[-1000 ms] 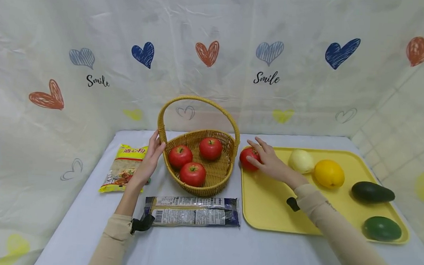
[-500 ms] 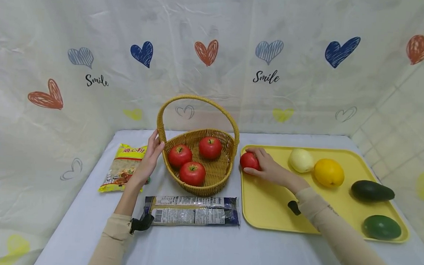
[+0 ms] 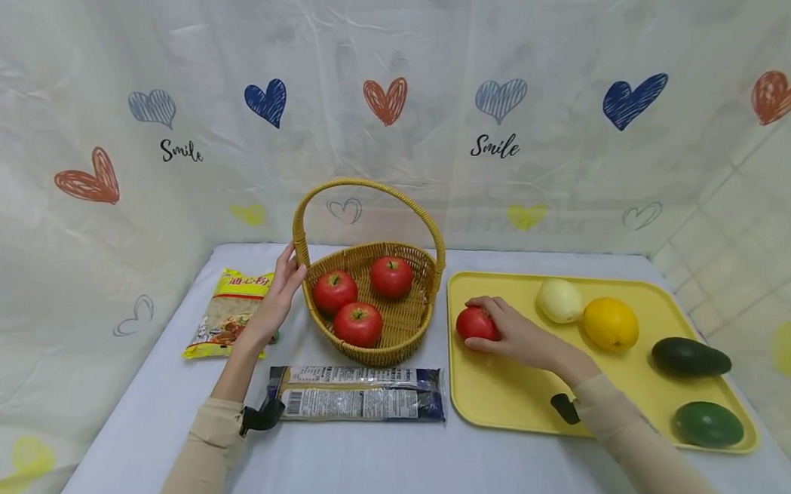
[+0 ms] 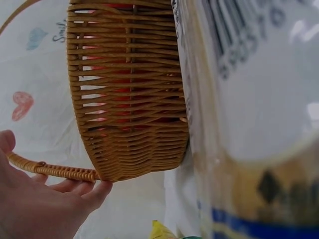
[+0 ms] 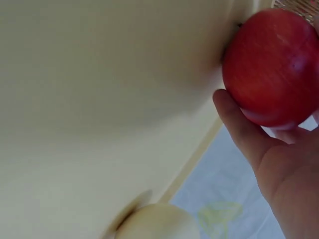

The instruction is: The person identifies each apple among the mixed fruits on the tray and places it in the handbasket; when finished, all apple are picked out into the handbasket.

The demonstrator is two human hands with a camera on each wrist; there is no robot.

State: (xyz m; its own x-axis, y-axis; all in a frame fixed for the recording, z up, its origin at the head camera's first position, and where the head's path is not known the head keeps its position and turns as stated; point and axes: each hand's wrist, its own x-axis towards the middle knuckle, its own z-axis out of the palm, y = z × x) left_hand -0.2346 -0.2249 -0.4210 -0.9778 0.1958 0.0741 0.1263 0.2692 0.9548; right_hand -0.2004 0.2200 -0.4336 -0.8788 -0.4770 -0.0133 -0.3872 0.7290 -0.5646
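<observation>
In the head view my right hand (image 3: 509, 333) grips a red apple (image 3: 476, 324) low over the left part of a yellow tray (image 3: 515, 405). The right wrist view shows thumb and fingers around the apple (image 5: 271, 67), its stem end turned to the tray. My left hand (image 3: 280, 296) lies along the left side of a wicker basket (image 3: 403, 349), fingers fairly straight, touching the foot of its handle. In the left wrist view the fingers (image 4: 102, 191) meet the wicker where the handle (image 4: 65, 172) joins. Several red apples (image 3: 358, 324) sit inside the basket.
A pale round onion-like item (image 3: 560, 300), a yellow lemon-like fruit (image 3: 611, 323), a dark avocado-like item (image 3: 691, 357) and a green oval item (image 3: 707, 424) lie on the tray. A long printed packet (image 3: 359, 394) lies before the basket; a yellow food bag (image 3: 228, 320) is left.
My right hand has come down on the apple at the tray's left edge, closed around it, and moved it right and nearer to me. My left hand has stayed at the basket.
</observation>
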